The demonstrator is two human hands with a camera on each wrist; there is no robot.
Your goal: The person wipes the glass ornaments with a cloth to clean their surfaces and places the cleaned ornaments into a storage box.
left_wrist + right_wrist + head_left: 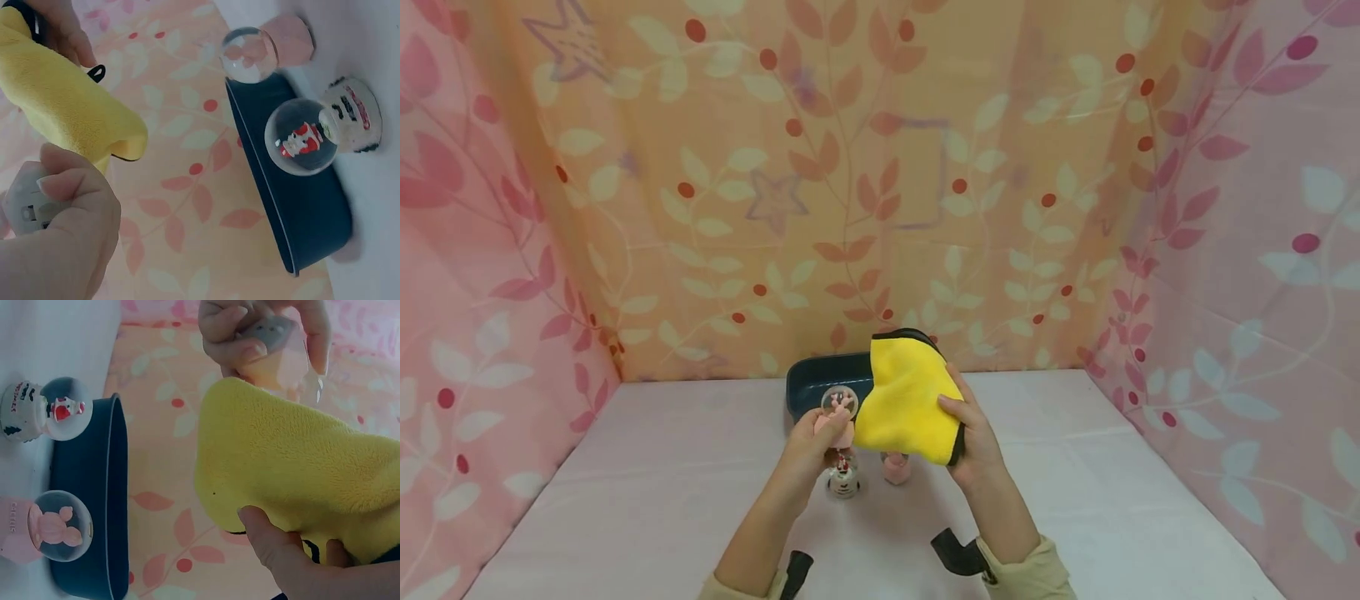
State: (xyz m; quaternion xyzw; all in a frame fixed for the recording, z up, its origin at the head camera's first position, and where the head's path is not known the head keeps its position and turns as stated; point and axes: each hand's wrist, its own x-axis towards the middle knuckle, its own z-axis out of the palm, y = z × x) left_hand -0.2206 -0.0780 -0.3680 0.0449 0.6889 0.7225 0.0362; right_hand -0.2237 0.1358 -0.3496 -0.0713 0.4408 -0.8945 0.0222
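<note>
My left hand (pixel 808 446) grips a small snow globe (pixel 838 404) by its pink base, its clear dome with a pink figure turned upward. In the left wrist view the underside of that base (pixel 28 200) shows between the fingers. A yellow cloth (pixel 906 396) with black edging hangs from my right hand (pixel 977 433), pinched between thumb and fingers, its near edge close beside the globe. On the table below stand a white-based snow globe (pixel 303 137) with a red-and-white figure inside and a pink-based snow globe (pixel 59 525) with a pink figure.
A dark blue rectangular bin (pixel 812 375) stands on the white table (pixel 662 483) behind the hands, partly hidden by the cloth. Floral curtains (pixel 850 167) enclose the back and both sides.
</note>
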